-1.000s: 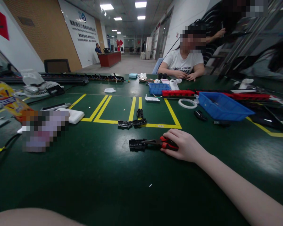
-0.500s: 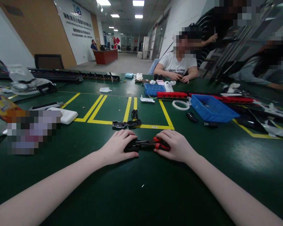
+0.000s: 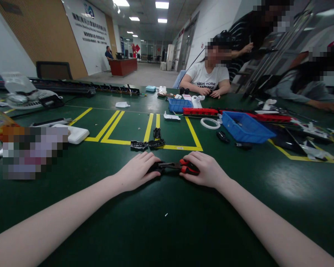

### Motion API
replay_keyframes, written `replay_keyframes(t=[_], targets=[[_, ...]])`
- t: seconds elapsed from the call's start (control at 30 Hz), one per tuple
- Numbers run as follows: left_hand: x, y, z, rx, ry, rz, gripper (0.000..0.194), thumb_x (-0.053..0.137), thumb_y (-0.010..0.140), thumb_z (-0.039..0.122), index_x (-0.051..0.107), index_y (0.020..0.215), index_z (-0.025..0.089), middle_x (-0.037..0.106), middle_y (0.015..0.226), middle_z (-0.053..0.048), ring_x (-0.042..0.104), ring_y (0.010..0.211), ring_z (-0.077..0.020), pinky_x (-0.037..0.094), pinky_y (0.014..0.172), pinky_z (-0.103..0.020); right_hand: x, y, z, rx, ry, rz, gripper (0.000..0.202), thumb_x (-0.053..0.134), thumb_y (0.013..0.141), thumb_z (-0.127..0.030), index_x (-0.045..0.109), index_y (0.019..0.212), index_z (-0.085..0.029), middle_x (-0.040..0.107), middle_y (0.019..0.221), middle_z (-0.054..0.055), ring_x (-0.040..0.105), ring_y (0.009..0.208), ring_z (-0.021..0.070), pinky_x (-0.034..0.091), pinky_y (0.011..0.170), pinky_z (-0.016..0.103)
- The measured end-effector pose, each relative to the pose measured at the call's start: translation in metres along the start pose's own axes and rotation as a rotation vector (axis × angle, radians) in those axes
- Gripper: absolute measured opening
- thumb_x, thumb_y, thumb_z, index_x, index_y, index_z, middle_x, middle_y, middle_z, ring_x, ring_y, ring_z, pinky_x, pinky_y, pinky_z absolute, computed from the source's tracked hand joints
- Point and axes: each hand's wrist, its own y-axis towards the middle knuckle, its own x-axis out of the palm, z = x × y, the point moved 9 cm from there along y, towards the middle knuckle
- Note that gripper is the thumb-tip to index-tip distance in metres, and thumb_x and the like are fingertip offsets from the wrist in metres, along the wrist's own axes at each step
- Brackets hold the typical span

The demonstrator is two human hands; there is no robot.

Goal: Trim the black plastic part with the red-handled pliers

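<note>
My right hand [image 3: 202, 167] is closed around the red-and-black handles of a pair of pliers [image 3: 185, 166], whose dark jaws point left. My left hand [image 3: 140, 167] is closed on a small black plastic part [image 3: 153, 168], mostly covered by the fingers. The plier tips meet the right end of that part; whether they grip it I cannot tell. Just beyond my hands, several black plastic pieces [image 3: 147, 144] lie along the yellow tape, with another black piece [image 3: 157, 133] standing behind them.
A blue bin [image 3: 246, 130] and a white ring [image 3: 210, 123] stand right of the taped boxes, near black parts [image 3: 223, 137]. At the left lies a white box [image 3: 77, 134]. A small white scrap [image 3: 166, 214] is in front of me. A person [image 3: 208, 76] sits across the table.
The whole view has shifted slightly left and up. Both hands keep their hold on the pliers and the black part, with hardly any movement between them.
</note>
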Motion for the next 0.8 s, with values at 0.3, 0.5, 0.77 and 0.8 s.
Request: replay_keyframes(t=[0.3,0.5,0.77,0.8], targets=[[0.0005,0.0006,-0.0007,-0.004,-0.005,0.0,0.03,0.051,0.097,0.037,0.052,0.121,0.02,0.06,0.114,-0.006,0.056,0.102,-0.0235,0.048,0.087,-0.039,-0.0025,-0.0005,0.0018,-0.005,-0.016,0.046,0.038,0.067,0.079,-0.045,0.061,0.104,-0.017,0.068,0.1,0.011,0.065,0.089,0.0246,0.054,0.078,0.039],[0.0004,0.0006,-0.0014,-0.001,-0.032,0.002,0.03,0.05,0.098,0.035,0.051,0.125,0.021,0.059,0.117,-0.006,0.056,0.104,-0.0227,0.048,0.089,-0.039,-0.0019,0.0001,0.0001,-0.003,-0.011,0.018,0.036,0.066,0.08,-0.044,0.061,0.102,-0.016,0.068,0.096,0.01,0.065,0.083,0.0224,0.054,0.073,0.036],[0.0021,0.0003,-0.0034,-0.022,-0.057,-0.026,0.033,0.047,0.099,0.035,0.05,0.128,0.02,0.058,0.117,-0.007,0.058,0.102,-0.0226,0.051,0.085,-0.037,-0.0023,0.0004,-0.0002,-0.003,-0.01,0.025,0.036,0.065,0.08,-0.044,0.061,0.102,-0.016,0.067,0.094,0.01,0.064,0.082,0.0224,0.053,0.07,0.035],[0.0024,0.0002,-0.0038,-0.024,-0.062,-0.03,0.033,0.047,0.099,0.035,0.05,0.128,0.02,0.058,0.118,-0.007,0.058,0.102,-0.0226,0.051,0.084,-0.037,-0.0021,0.0004,-0.0002,-0.003,-0.007,0.023,0.035,0.065,0.08,-0.044,0.061,0.102,-0.016,0.067,0.094,0.01,0.064,0.081,0.0223,0.053,0.07,0.035]])
